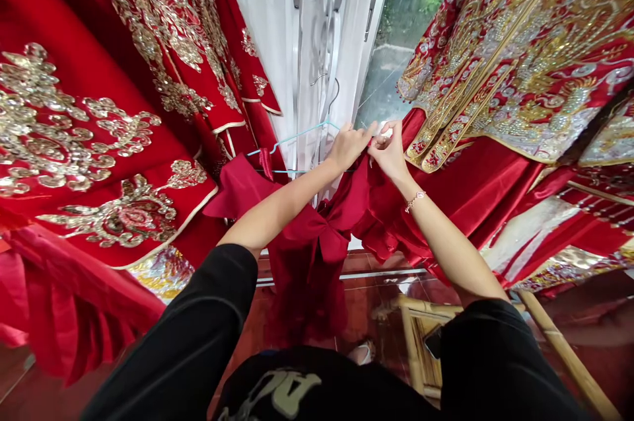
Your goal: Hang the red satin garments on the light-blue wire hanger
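Densely gold-embroidered red robes (520, 57) flank a soft, slippery red satin garment (307, 256) hanging from a thin blue wire hanger (297, 137), best taken at its top edge, where the right hand (389, 151) pinches the cloth, while the left hand's (349, 147) hold is unclear.

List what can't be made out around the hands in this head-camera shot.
All in the head view:
Small white bit at the right hand: mostly hidden by its fingers, so what it is cannot be told.
Right end of the blue hanger: hidden by the left hand.
Phone on the bamboo frame: partly hidden by the black sleeve.
Shirt print: cut off by the bottom edge.
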A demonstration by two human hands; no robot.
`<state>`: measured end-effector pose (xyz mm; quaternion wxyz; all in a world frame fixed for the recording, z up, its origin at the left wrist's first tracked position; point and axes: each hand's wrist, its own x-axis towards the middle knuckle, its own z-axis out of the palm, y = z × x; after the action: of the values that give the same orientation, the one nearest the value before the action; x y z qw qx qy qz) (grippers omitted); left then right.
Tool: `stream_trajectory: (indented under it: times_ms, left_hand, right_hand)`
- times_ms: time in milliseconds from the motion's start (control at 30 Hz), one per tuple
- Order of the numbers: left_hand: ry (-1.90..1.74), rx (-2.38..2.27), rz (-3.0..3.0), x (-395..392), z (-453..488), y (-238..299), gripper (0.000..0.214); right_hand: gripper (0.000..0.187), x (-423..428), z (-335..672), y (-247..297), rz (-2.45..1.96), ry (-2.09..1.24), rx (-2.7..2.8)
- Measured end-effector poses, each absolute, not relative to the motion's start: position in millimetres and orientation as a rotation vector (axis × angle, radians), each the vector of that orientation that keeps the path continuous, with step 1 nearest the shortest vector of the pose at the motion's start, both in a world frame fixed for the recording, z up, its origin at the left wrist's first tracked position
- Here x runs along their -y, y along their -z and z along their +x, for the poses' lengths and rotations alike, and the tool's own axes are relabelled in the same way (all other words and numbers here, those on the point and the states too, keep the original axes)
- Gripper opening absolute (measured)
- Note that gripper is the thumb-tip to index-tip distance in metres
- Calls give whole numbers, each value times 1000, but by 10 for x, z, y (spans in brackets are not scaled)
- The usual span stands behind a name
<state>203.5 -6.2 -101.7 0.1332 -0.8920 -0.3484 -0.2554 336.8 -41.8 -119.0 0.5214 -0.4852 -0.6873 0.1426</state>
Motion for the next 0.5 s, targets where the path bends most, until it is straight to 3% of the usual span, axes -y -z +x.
stream_trajectory:
  times_ms: [167, 267, 333, 433, 500]
  left_hand:
    - [705, 926, -2573, 437, 1622, 935, 41]
    - [839, 817, -2584, 817, 915, 779, 35]
    - [910, 896, -2618, 946, 342, 657, 33]
    - [612, 1089, -2699, 818, -399, 507, 27]
    - [420, 1131, -2842, 608, -696, 462, 28]
  right_hand:
    - [34, 516, 3541, 1021, -1241, -455, 2112]
    - [31, 471, 3678, 919, -1227, -139, 2064]
    - [39, 361, 3671, 915, -1192, 35, 2013]
    - [52, 147, 3492, 1014, -1224, -16, 2138]
    - [48, 42, 3343, 1112, -1325, 4, 2191]
